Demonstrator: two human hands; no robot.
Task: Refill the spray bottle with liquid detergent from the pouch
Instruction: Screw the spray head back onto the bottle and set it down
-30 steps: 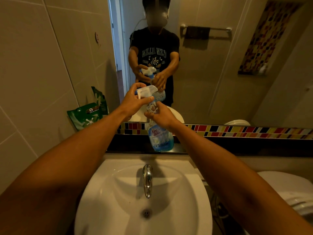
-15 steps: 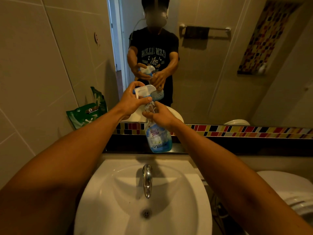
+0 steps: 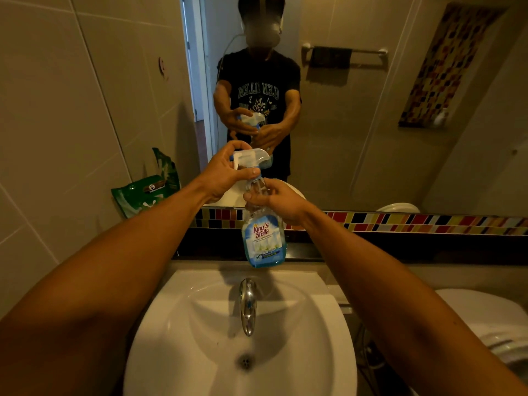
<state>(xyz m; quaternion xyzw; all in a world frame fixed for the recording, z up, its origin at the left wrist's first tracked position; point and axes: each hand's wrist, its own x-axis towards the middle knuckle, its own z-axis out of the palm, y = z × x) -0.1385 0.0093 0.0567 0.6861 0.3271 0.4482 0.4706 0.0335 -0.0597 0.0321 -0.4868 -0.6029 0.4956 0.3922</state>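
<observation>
Spray bottle [image 3: 264, 241]: clear plastic, blue-and-white label, blue liquid low in the base; held upright in the air above the back rim of the sink [image 3: 323, 324], in front of the mirror [image 3: 357, 124].
Left hand [image 3: 225, 174]: fingers closed around the white spray head [image 3: 250, 158] at the top of the bottle.
Right hand [image 3: 275, 198]: fingers wrapped around the bottle's neck, just below the spray head.
Pouch [image 3: 143, 195]: green, leaning against the tiled wall [image 3: 57, 138] at the left end of the dark counter ledge [image 3: 400, 247], well apart from the bottle and both hands.
Tap [image 3: 248, 304]: chrome, over the white basin, directly below the bottle.
Tile strip [image 3: 414, 222]: multicoloured, running under the mirror.
</observation>
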